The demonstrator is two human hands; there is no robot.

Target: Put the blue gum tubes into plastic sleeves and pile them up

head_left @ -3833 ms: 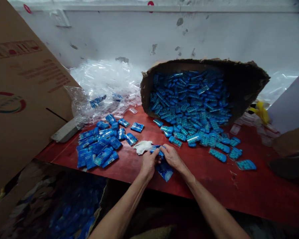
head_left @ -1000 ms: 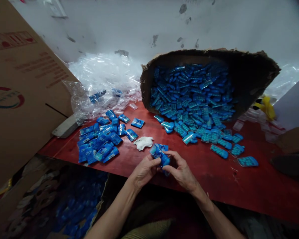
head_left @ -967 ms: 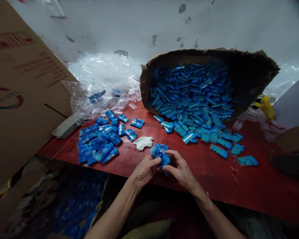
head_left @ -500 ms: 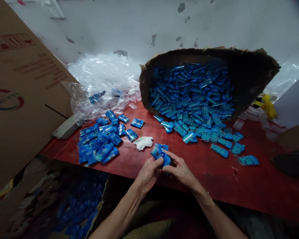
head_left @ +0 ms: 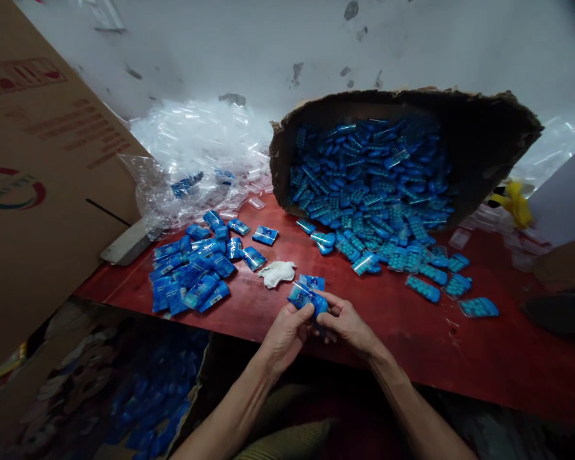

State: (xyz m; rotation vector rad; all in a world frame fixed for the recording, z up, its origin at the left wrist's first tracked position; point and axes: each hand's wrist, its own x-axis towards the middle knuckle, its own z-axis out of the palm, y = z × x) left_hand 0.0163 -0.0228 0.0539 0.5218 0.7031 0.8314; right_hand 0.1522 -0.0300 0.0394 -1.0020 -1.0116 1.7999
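Note:
Above the table's front edge, my left hand (head_left: 286, 332) pinches a small plastic case in a blue printed wrapper (head_left: 306, 298), with the thumb across its front. My right hand (head_left: 349, 324) grips the rounded blue end of the same case from the other side. Just behind it shows another flat blue printed piece (head_left: 316, 282); whether it is held or lies on the table I cannot tell. A crumpled white cloth (head_left: 278, 274) rests beyond my fingers. To its left is a pile of blue printed packets (head_left: 199, 271).
A torn-edged cardboard box (head_left: 489, 166) lies on its side, spilling unwrapped blue cases (head_left: 374, 191) with turquoise pellets onto the red table (head_left: 402, 345). Clear plastic bags (head_left: 196, 140) are heaped by the wall. A large carton (head_left: 52, 166) stands left; blue packets (head_left: 148, 396) fill a container below.
The wrapped case has turned flatter between my hands, showing more of its printed front. My right fingers have shifted slightly on its end. The piles look the same.

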